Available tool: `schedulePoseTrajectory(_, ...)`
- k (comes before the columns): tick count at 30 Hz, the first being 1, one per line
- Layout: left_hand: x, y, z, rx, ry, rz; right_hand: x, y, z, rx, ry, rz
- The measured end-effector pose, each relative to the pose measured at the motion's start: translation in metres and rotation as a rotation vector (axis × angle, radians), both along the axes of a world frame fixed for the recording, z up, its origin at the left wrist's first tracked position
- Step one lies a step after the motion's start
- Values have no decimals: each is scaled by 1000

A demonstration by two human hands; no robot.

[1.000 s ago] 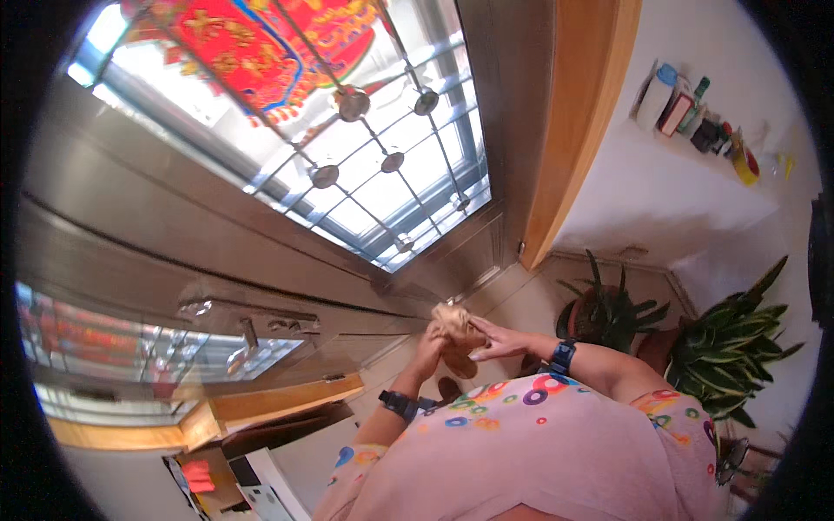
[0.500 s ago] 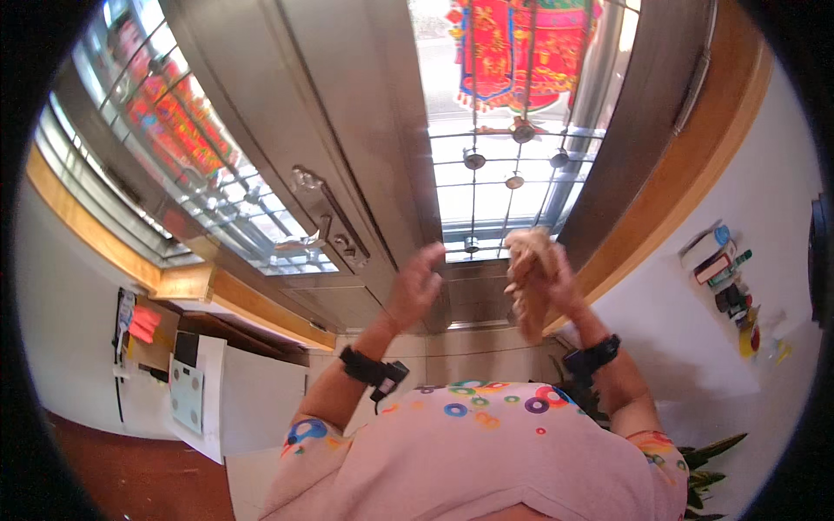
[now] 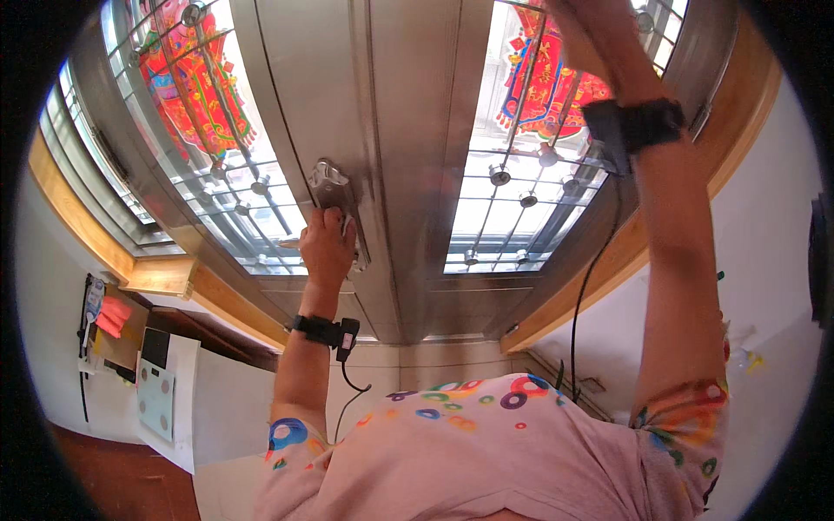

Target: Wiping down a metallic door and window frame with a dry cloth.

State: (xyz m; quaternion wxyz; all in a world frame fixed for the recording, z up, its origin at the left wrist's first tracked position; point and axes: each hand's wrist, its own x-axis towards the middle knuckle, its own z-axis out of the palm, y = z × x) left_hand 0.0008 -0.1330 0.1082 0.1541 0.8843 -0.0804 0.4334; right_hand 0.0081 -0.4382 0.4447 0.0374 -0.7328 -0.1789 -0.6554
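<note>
Double door (image 3: 417,148): brown metal filling the view ahead, daylight pouring through glass panes behind a metal grille (image 3: 499,175), and a pale wall (image 3: 756,243) off to the right.

Left hand (image 3: 327,252): on the hardware, fingers curled over the lever handle (image 3: 289,244), whose tip pokes out just left of the knuckles; closed around it, by the look of things.

Silver backplate (image 3: 328,175): its ornate upper end shows just above the left hand, its lower end just to the right and below.

Right hand (image 3: 608,12): way up high, well above and to the right of the left one, and cropped by the picture's edge! Spread or pinching, I cannot tell.

Beige piece (image 3: 584,48): right below that raised hand, blurred, probably a soft cloth; whether the fingers grip it is hidden.

Red hangings (image 3: 540,87): one behind the grille, just left of the right forearm, another up and left of the left hand.

Best hold: a firm wrap on the lever without pushing it down should brace the body and keep the door steady.

Best reach: shoulder loose, palm flat, strokes short and even; overstretching up there could cost balance.

Black cable (image 3: 580,295): dangling below the right wristband (image 3: 634,126), a snag risk, so it wants to hang clear of the hardware.
</note>
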Motion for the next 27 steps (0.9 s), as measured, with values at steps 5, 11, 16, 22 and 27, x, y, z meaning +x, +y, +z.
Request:
schedulePoseTrajectory(5, 0, 8, -9, -22, 17, 63, 30, 72, -47, -305, -91, -11)
schedulePoseTrajectory(11, 1, 8, -5, 6, -8, 55, 38, 110, -213, -609, 212, 219)
schedulePoseTrajectory(16, 2, 8, -4, 46, 22, 85, 52, 88, -359, -1299, -83, -288)
schedulePoseTrajectory(22, 2, 11, -8, 43, 3, 3, 34, 91, -286, -931, 561, 428)
schedulePoseTrajectory(27, 0, 13, -9, 68, 54, 18, 81, 89, -78, 108, 828, 36)
